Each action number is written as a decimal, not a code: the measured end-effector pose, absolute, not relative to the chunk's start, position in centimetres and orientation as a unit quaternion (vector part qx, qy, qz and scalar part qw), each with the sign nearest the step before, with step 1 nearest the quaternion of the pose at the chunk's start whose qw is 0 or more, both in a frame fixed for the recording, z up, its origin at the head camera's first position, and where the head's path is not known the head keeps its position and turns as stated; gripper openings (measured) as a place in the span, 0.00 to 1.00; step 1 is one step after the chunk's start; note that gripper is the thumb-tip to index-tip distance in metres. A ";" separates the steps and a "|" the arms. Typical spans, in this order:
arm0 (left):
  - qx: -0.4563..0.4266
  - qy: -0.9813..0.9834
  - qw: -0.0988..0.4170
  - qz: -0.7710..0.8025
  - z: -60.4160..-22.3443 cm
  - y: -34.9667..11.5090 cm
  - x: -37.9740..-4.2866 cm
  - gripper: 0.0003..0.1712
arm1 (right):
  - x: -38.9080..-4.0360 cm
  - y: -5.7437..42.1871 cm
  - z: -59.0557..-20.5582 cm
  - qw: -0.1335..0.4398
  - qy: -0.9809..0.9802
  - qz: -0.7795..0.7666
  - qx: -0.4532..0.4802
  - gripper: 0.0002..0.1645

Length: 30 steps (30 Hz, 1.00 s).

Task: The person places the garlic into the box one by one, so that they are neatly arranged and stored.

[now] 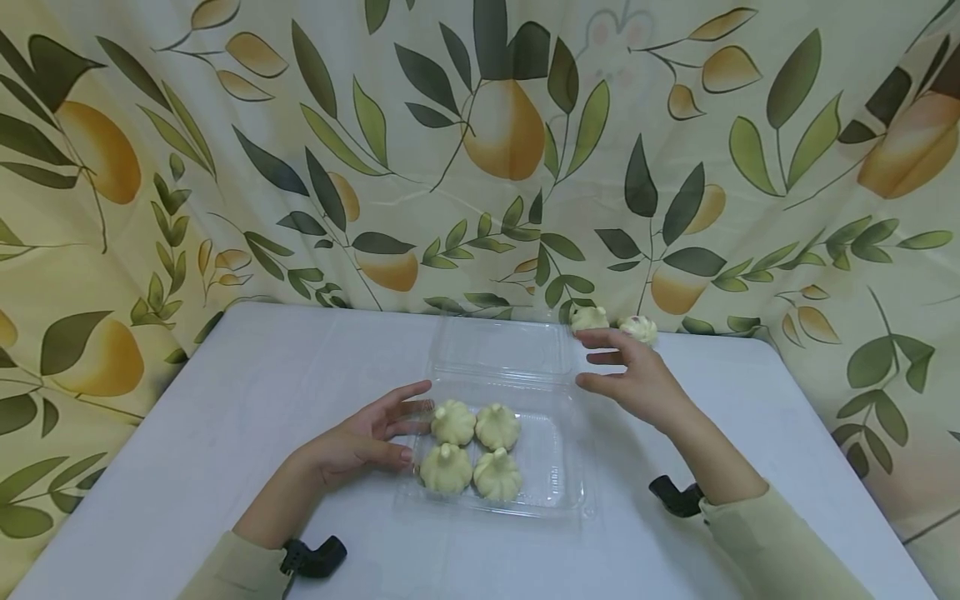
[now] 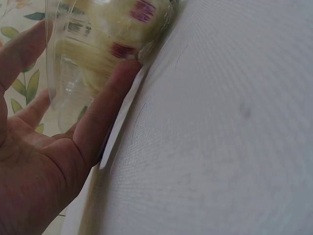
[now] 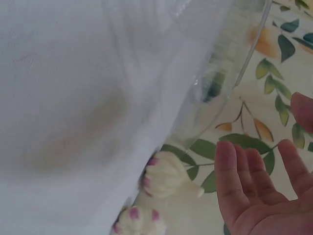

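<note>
A clear plastic clamshell box (image 1: 543, 458) lies on the table, its lid (image 1: 502, 343) folded back toward the far edge. Several pale garlic bulbs (image 1: 498, 427) fill the left side of its base, stems up; purple patches show on a bulb (image 2: 142, 12) in the left wrist view. My left hand (image 1: 363, 437) touches the box's left wall with fingers extended. Beside the lid's right edge, my right hand (image 1: 637, 379) hovers with spread, relaxed fingers and holds nothing. Just beyond its fingers sit two more garlic bulbs (image 1: 590, 319), also seen as purple-spotted bulbs (image 3: 166, 176) in the right wrist view.
A white cloth covers the table (image 1: 360, 550). Behind it hangs a fruit-and-leaf patterned curtain (image 1: 465, 217), close against the far edge where the two bulbs sit. Black wrist camera mounts (image 1: 315, 557) stick out from both sleeves.
</note>
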State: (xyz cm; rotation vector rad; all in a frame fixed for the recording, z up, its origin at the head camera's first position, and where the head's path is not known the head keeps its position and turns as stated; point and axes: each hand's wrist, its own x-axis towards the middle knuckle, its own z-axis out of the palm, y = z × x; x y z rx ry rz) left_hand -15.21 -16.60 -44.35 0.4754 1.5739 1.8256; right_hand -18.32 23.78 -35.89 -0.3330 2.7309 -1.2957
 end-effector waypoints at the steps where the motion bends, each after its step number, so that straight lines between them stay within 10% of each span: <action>1: 0.183 0.603 0.335 0.700 -44.4 -16.6 -15.2 0.56 | -18.5 24.1 -36.0 0.050 0.898 -0.424 -0.104 0.36; 30: 0.186 0.610 0.336 0.693 -44.8 -16.7 -15.5 0.55 | -24.7 29.4 -37.8 -0.002 0.880 -0.461 0.112 0.41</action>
